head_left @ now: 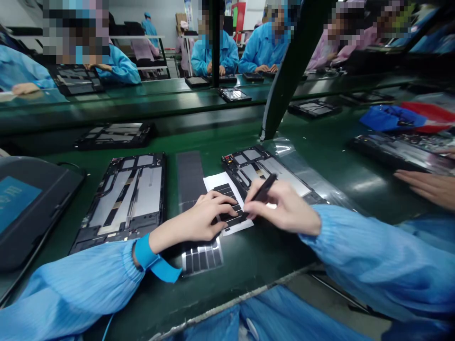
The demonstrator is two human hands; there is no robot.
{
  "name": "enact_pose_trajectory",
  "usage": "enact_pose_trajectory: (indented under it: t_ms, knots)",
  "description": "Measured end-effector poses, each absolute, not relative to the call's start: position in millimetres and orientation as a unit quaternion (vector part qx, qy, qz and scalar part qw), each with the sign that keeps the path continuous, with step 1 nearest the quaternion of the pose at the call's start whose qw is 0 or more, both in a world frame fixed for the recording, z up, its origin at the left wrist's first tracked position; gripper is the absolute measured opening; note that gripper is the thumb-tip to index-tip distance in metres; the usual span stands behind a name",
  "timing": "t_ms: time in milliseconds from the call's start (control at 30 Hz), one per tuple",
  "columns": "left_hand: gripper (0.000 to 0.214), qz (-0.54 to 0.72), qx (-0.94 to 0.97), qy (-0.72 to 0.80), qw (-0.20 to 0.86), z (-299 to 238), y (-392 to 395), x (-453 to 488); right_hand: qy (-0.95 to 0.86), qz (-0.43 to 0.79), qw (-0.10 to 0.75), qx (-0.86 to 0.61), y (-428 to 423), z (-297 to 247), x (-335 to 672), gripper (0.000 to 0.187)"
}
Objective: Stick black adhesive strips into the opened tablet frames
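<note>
Head view: right hand (282,208) grips a dark tool (266,187), perhaps tweezers. Left hand (204,217), unclenched, touches a white sheet (221,183) near the table's (259,260) front edge.

I see worktop (263,260) smooth, glossy; sheet (240,229) matt paper w/ dull strips (223,188); film (296,158) clear, shiny plast.; pen (266,187) plast.-looking, finish blurred; L unit (144,221) matt plast. w/ satin metal-look panel (150,189); sleeve (377,255) crinkled cloth.

The left hand (204,219) covers part of the white sheet of black strips (227,190). The slim black pen-shaped tool (265,189) blurs at its lower end (the right hand (287,207) gripping it is soft too). The view's left edge cuts off the dark grey machine (59,188).
</note>
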State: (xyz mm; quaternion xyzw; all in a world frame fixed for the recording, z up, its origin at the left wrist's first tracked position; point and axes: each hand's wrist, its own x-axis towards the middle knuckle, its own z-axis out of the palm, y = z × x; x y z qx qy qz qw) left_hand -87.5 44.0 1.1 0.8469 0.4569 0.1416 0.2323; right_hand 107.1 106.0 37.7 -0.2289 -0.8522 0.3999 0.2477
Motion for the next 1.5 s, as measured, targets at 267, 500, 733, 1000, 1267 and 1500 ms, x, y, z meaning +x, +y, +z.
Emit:
enact_pose_trajectory:
  t_ms: [267, 500, 733, 1000, 1267, 1500]
  knots:
    - [0.006, 0.347, 0.778, 0.502, 0.147, -6.0, 61.6, -61.2, -0.742, 0.402, 0.425, -0.327, 147.3, 8.1, 110.7, 0.025]
    - [0.026, 0.377, 0.775, 0.477, 0.172, -22.5, 68.7, -55.0, -0.755, 0.399, 0.423, -0.302, 144.6, -3.9, 107.4, 0.023]
    - [0.027, 0.369, 0.785, 0.466, 0.175, -21.6, 66.4, -55.4, -0.77, 0.384, 0.405, -0.309, 146.2, -1.7, 106.6, 0.023]
    - [0.031, 0.354, 0.797, 0.453, 0.184, -18.3, 64.0, -55.1, -0.858, 0.215, 0.425, -0.191, 143.1, -0.1, 107.0, 0.018]
    - [0.028, 0.359, 0.799, 0.446, 0.184, -20.5, 66.1, -54.5, -0.818, 0.286, 0.424, -0.262, 142.5, -0.9, 107.1, 0.021]
    - [0.028, 0.362, 0.795, 0.45, 0.186, -21.4, 67.1, -55.0, -0.762, 0.397, 0.398, -0.322, 146.6, -2.0, 106.9, 0.023]
